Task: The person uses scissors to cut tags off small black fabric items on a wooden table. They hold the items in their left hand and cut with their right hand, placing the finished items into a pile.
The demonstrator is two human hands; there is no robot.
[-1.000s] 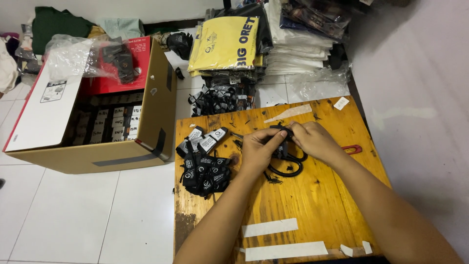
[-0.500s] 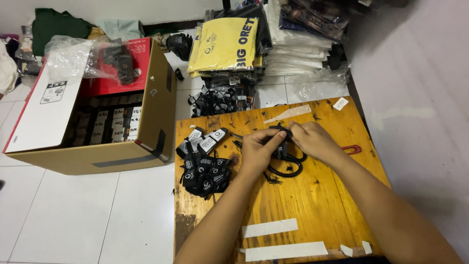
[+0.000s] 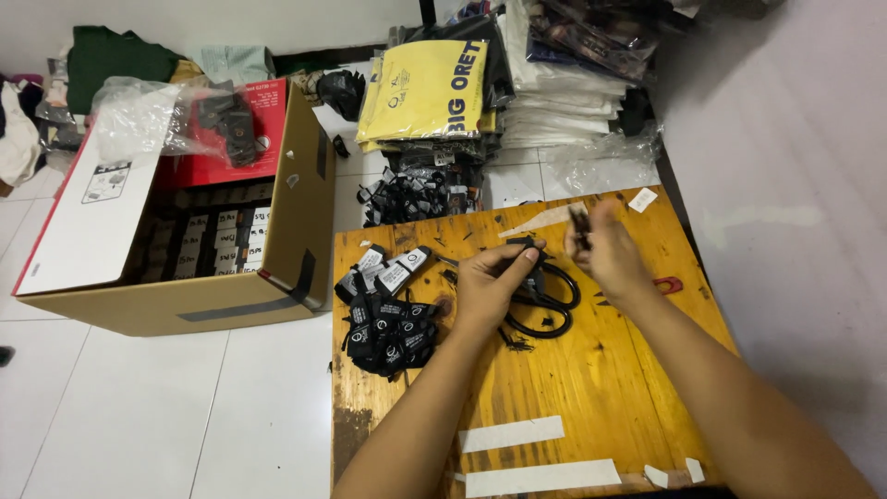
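My left hand [image 3: 494, 280] pinches a small black tag [image 3: 524, 248] over the middle of a low wooden table [image 3: 591, 388]. My right hand [image 3: 605, 251] is raised a little to the right and grips a thin black strip [image 3: 579, 222] between its fingers; it looks blurred. Black scissors [image 3: 547, 305] lie on the table just under both hands. A heap of black tags with white labels [image 3: 388, 319] sits at the table's left edge, beside my left wrist.
An open cardboard box [image 3: 185, 240] with rows of packed items stands on the tiled floor at left. Folded garments in plastic, one yellow [image 3: 430, 88], are stacked behind the table. White tape strips [image 3: 527, 453] stick near the front edge. A red object [image 3: 667, 285] lies at right.
My hands were together over the scissors; now the right hand has pulled away up and to the right with a black strip, while the left stays holding the tag.
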